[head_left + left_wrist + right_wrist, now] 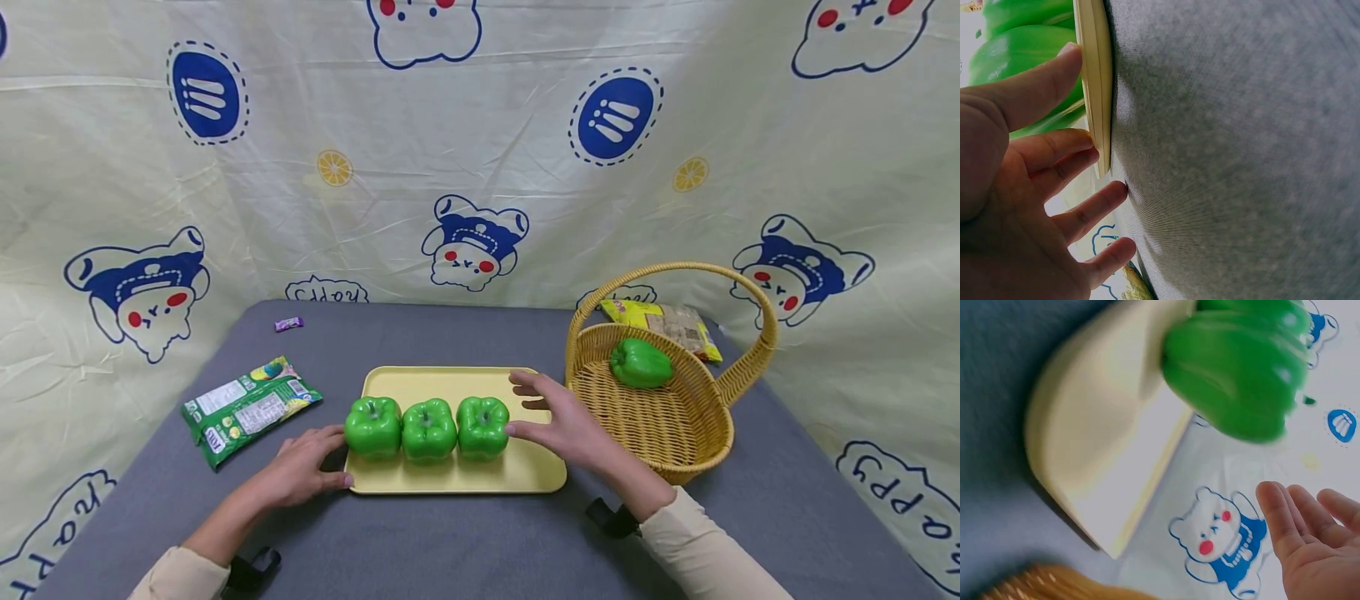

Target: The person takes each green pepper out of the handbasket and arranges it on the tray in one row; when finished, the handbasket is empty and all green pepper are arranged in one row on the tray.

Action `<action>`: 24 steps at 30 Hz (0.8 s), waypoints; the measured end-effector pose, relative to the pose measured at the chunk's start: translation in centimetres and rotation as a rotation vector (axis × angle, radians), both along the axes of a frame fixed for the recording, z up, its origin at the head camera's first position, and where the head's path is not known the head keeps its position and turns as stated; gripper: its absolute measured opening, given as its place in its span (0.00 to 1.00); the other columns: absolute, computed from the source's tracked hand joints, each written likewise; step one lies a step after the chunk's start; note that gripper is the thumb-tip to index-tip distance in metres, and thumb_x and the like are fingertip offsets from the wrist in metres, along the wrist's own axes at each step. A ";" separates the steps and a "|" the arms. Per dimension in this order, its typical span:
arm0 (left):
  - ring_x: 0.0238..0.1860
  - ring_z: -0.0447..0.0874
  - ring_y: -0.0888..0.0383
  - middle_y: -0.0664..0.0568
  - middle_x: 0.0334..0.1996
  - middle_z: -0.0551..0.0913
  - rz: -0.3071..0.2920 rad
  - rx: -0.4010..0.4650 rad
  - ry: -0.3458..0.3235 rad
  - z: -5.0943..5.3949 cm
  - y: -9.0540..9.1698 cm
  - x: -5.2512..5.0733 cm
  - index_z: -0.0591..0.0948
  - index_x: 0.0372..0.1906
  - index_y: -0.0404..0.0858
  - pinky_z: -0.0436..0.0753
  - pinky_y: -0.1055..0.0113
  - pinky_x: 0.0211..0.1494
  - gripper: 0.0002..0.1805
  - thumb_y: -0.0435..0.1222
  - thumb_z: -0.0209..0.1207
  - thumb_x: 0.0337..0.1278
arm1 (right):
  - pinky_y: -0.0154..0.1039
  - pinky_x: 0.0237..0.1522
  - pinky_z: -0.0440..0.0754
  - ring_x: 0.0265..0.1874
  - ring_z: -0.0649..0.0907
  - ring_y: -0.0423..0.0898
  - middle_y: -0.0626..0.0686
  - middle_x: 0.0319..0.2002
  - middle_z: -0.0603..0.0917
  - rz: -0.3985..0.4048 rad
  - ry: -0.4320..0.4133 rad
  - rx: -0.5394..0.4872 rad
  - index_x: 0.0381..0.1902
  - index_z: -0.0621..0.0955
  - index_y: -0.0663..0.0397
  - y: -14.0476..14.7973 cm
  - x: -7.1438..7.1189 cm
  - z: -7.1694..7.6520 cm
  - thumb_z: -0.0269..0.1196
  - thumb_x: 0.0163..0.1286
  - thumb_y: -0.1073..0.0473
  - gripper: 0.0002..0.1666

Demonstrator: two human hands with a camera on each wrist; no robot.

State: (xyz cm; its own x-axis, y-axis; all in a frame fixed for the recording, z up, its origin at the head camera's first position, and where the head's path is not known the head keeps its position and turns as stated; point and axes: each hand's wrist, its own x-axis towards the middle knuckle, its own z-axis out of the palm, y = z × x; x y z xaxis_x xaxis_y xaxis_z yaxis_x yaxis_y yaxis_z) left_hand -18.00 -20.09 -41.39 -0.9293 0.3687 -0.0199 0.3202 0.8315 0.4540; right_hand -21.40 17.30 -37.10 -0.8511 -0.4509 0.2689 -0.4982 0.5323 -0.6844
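Observation:
Three green bell peppers (429,430) stand in a row on a pale yellow rectangular tray (457,478). My left hand (300,469) is at the tray's left end beside the leftmost pepper (373,427). In the left wrist view, the thumb and fingers (1054,87) are loosely spread at the tray's rim (1094,81); whether they press on it is hard to tell. Over the tray's right part, my right hand (566,421) has its fingers spread, with its thumb close to the rightmost pepper (482,427). Neither hand grips anything.
Right of the tray stands a wicker basket (652,425) with a tall handle and a green pepper (641,363) inside. Behind it lies a yellow snack bag (682,329). A green packet (251,408) and a small purple wrapper (288,323) lie on the left.

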 end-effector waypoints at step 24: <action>0.61 0.69 0.39 0.38 0.63 0.72 -0.002 0.002 -0.001 -0.1 -0.1 -0.1 0.74 0.61 0.35 0.66 0.47 0.52 0.36 0.48 0.66 0.47 | 0.55 0.53 0.76 0.57 0.77 0.58 0.58 0.61 0.75 -0.142 0.146 0.117 0.65 0.69 0.55 6.7 -1.2 5.9 0.66 0.61 0.49 0.37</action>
